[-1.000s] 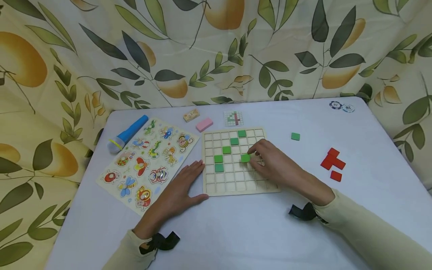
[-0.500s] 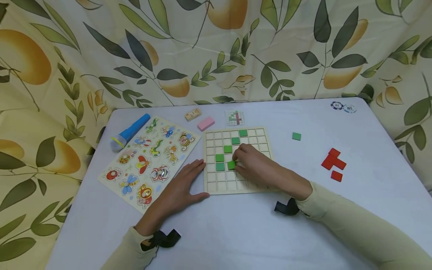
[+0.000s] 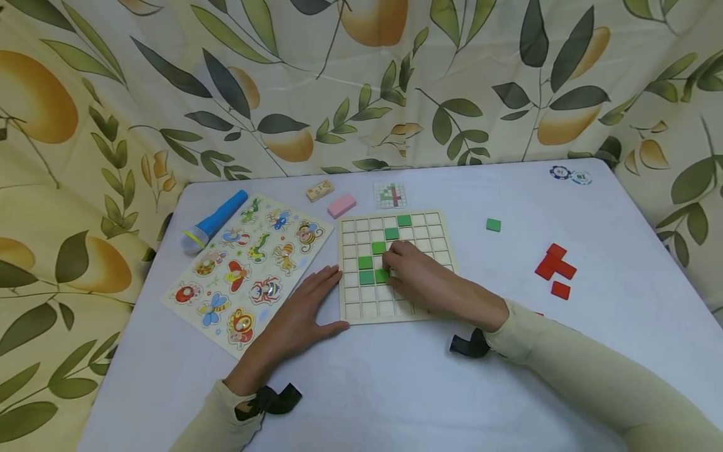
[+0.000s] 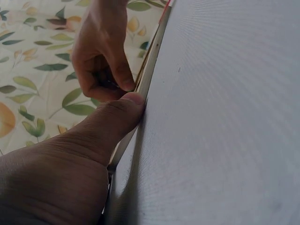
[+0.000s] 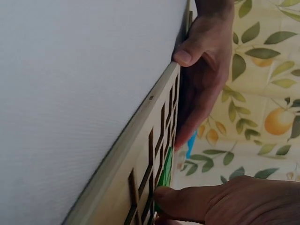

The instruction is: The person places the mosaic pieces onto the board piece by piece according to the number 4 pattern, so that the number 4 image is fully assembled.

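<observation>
**Fingertips pinch a green tile at the grid board**

Pinched between the fingertips of the right hand, a green tile sits low over a cell of the wooden grid board, just right of the two green tiles stacked in the board's left-centre columns. The hand lies across the board's middle, wrist toward its near right corner, so the tile is at the very tip of the grip, on the side of the hand facing the board's left edge. In the right wrist view the tile shows as a thin green edge right above a fingertip; whether it lies fully flat in its cell cannot be told. The tile is square, so it has no long axis; its sides run roughly parallel to the board's edges.

Left of the board, the left hand rests flat on the table, fingers straight, holding nothing; its thumb touches the board's near left corner. Three more green tiles climb diagonally toward the board's far edge, and a loose green tile lies well right of the board.
</observation>
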Tool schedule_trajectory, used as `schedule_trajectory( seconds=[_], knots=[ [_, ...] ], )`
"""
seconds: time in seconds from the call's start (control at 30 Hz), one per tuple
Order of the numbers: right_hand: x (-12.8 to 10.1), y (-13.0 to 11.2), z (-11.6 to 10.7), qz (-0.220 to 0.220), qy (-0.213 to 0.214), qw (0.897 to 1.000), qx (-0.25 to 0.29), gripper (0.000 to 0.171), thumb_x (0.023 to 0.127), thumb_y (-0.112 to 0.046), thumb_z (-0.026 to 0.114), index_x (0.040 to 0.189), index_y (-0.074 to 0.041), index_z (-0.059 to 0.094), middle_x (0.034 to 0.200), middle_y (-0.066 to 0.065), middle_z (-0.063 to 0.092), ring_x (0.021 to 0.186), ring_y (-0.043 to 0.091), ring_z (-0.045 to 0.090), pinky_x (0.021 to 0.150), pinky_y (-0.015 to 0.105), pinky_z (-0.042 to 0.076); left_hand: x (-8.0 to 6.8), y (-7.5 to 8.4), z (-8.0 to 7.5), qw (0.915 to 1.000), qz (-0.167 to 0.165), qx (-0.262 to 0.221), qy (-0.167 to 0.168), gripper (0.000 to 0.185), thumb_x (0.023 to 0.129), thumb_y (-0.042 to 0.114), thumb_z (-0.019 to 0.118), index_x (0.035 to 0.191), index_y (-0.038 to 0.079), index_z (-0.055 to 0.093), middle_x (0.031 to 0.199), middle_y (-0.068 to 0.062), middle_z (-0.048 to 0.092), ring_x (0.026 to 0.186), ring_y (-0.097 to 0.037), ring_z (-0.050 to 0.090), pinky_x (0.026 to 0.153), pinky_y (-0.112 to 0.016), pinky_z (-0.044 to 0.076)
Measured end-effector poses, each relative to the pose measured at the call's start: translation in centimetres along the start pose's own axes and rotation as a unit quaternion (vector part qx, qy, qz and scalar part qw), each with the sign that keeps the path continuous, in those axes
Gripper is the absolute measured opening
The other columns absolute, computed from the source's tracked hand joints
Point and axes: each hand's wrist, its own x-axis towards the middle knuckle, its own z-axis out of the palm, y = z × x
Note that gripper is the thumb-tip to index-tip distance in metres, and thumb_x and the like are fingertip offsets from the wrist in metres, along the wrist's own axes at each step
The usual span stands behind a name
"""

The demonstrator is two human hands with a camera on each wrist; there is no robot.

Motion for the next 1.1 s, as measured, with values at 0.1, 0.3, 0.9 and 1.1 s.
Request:
schedule_trajectory(
  seconds=[0.1, 0.3, 0.9, 1.1],
  knots=[
    [0.4, 0.0, -0.2, 0.008, -0.013, 1.0, 0.023, 0.015, 0.098, -0.005, 0.075, 0.112, -0.008, 0.073, 0.109, 0.006, 0.063, 0.1, 0.02, 0.059, 0.087, 0.033, 0.058, 0.0, 0.0, -0.2, 1.0, 0.0, 0.005, 0.0, 0.1, 0.086, 0.049, 0.088, 0.168, 0.023, 0.036, 0.178, 0.003, 0.031, 0.167, -0.03, 0.026, 0.135, -0.053, 0.03],
    [1.5, 0.5, -0.2, 0.031, -0.034, 0.996, 0.071, 0.012, 0.096, -0.002, 0.073, 0.105, -0.01, 0.074, 0.107, 0.007, 0.065, 0.094, 0.019, 0.059, 0.083, 0.033, 0.056, -0.1, 0.1, -0.5, 1.0, -0.005, 0.006, -0.004, 0.1, 0.087, 0.049, 0.087, 0.168, 0.023, 0.035, 0.178, 0.002, 0.029, 0.167, -0.03, 0.026, 0.135, -0.053, 0.03],
    [-1.5, 2.6, -3.1, 0.083, -0.011, 0.987, 0.138, 0.024, 0.106, -0.013, 0.061, 0.128, -0.008, 0.069, 0.116, 0.006, 0.066, 0.103, 0.019, 0.063, 0.09, 0.038, 0.058, -0.3, 0.2, -0.1, 1.0, -0.003, 0.002, -0.007, 0.1, 0.088, 0.05, 0.086, 0.169, 0.026, 0.033, 0.178, 0.005, 0.028, 0.167, -0.027, 0.025, 0.135, -0.054, 0.03],
    [-3.8, 6.3, -6.7, 0.184, 0.094, 0.968, 0.145, 0.025, 0.108, -0.013, 0.06, 0.132, -0.009, 0.067, 0.125, 0.013, 0.07, 0.108, 0.028, 0.065, 0.092, 0.039, 0.057, -0.2, 0.1, 0.0, 1.0, 0.001, 0.009, -0.002, 0.1, 0.087, 0.049, 0.086, 0.169, 0.024, 0.034, 0.178, 0.004, 0.029, 0.167, -0.026, 0.026, 0.136, -0.052, 0.028]
  ],
)
